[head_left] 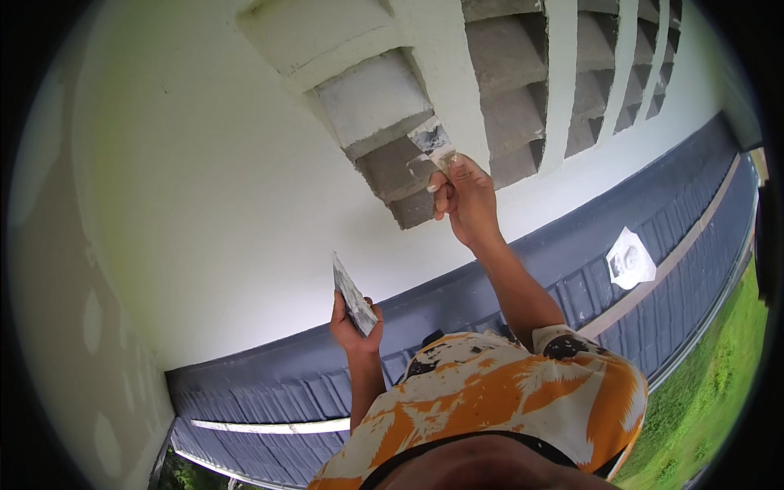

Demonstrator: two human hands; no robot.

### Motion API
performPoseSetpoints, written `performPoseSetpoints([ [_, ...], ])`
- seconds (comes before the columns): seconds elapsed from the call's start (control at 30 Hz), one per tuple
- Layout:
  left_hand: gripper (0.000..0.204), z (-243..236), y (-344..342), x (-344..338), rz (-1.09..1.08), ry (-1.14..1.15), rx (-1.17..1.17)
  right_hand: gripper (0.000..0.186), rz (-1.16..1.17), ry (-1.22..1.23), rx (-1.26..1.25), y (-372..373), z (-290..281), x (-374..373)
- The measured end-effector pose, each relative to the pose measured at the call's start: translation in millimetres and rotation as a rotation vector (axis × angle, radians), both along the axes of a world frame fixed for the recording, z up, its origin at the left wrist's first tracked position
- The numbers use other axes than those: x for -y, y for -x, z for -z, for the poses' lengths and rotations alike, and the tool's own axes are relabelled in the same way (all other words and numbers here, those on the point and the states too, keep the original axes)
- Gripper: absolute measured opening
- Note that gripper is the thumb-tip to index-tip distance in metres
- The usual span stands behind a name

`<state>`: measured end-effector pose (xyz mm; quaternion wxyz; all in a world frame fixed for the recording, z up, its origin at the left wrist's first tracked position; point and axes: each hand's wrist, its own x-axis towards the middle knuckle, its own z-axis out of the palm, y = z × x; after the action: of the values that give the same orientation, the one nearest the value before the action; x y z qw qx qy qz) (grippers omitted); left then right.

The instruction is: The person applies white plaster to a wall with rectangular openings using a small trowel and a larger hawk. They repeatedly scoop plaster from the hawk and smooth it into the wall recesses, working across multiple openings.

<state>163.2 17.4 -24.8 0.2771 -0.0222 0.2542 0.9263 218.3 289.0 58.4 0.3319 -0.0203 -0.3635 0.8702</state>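
Note:
My right hand [469, 200] is raised to the white wall, fingers closed round a small putty knife [433, 139]. Its blade is smeared with white and dark grey filler and lies at the edge of a recessed opening [398, 171] in the wall; whether it touches cannot be told. Lower and to the left, my left hand [355, 329] grips a wider putty knife [353, 292], its tapering blade pointing up and coated with whitish filler. That blade appears apart from the wall [245, 220]. My palms hide most of both handles.
Columns of grey slatted vent openings [514, 90] run along the wall to the upper right. Below it spreads a dark tiled roof [523, 278] with a white sheet bearing a grey lump [630, 259], and a long pale strip [269, 426]. Grass [702, 384] shows beyond the roof edge.

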Motion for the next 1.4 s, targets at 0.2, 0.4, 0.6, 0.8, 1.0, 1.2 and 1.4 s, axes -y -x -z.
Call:
performPoseSetpoints([
  [0.2, 0.026, -8, -2, 5, 0.016, 0.09, 0.011, 0.017, 0.05, 0.124, -0.001, 52, -71, 20],
  [0.4, 0.024, -9, -2, 38, -0.074, 0.155, 0.034, 0.02, -0.426, 0.437, -0.465, 104, -49, -43],
  [0.6, 0.022, 2, 5, 57, -0.072, 0.193, 0.063, 0.022, -0.514, 0.631, -0.652, 124, -50, -53],
  [0.8, 0.023, -13, 3, 48, -0.066, 0.243, 0.081, 0.024, -0.455, 0.756, -0.801, 128, -57, -53],
  [1.0, 0.022, 4, 11, 61, -0.028, 0.196, 0.055, 0.023, -0.401, 0.942, -0.828, 113, -44, -24],
  [1.2, 0.022, -6, 9, 56, -0.106, 0.191, 0.016, 0.017, -0.19, 0.546, -0.333, 41, 24, 23],
  [1.4, 0.034, -46, 20, 27, -0.157, 0.256, -0.166, 0.025, 0.112, -0.21, 0.164, -12, 39, 19],
])
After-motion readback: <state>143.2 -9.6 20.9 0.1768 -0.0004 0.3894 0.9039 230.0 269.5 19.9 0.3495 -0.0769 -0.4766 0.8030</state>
